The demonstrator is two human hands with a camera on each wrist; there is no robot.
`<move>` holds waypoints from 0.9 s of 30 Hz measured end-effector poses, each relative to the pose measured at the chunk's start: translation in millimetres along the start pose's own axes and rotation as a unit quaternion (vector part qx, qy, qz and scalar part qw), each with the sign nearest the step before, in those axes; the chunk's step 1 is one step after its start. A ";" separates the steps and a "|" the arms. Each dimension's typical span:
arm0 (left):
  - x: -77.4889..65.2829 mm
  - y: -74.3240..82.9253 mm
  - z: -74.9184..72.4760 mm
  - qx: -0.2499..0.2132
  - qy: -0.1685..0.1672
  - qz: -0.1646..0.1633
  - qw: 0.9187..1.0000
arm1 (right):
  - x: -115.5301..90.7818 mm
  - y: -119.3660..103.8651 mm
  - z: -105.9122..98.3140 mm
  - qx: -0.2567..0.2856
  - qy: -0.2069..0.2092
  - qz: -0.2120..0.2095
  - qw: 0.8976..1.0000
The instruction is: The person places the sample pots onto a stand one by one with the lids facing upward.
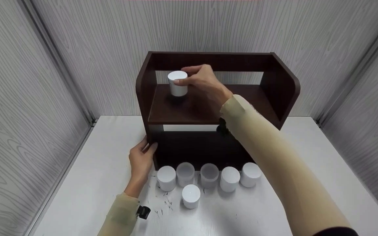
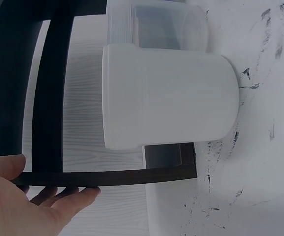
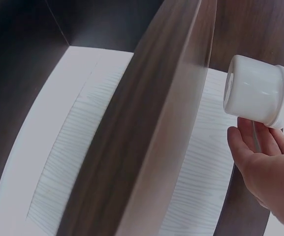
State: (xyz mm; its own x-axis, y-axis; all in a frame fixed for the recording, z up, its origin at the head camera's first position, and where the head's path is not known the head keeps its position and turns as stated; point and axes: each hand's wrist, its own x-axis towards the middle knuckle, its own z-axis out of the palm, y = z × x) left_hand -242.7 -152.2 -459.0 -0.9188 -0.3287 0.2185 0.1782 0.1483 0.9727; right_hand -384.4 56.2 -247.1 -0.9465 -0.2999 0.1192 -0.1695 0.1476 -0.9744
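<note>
Toward ten o'clock of the shelf (image 1: pixel 205 113), the right hand (image 1: pixel 205 80) pinched a white container (image 1: pixel 178 89) in its fingers; at eight, the left hand (image 1: pixel 140 162) pinched the side panel (image 1: pixel 144 91) likewise.

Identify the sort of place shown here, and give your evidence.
Probably a partitioned work booth: grey wood-grain panels stand on three sides of a white tabletop, which bears a dark brown shelf unit and several round containers.

The right arm (image 1: pixel 274 154) was outstretched, the right hand (image 1: pixel 203 78) held high in a pinch. The left arm (image 1: pixel 120 213) was lower, the left hand (image 1: pixel 141 162) gripping, thumb (image 2: pixel 6 166) opposite fingers (image 2: pixel 78 202).
</note>
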 end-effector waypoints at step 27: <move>1.0 1.9 2.7 0.003 0.004 0.009 1.000 | 11.2 11.2 18.5 0.048 -0.018 -0.003 0.999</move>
State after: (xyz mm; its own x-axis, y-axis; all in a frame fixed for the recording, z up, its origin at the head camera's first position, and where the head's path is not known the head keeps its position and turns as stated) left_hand -244.2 -149.7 -457.1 -0.9122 -0.3340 0.2374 0.1932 0.1604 0.9680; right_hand -391.9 37.1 -260.1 -0.9350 -0.3338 0.1195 -0.1460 0.0554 -0.9877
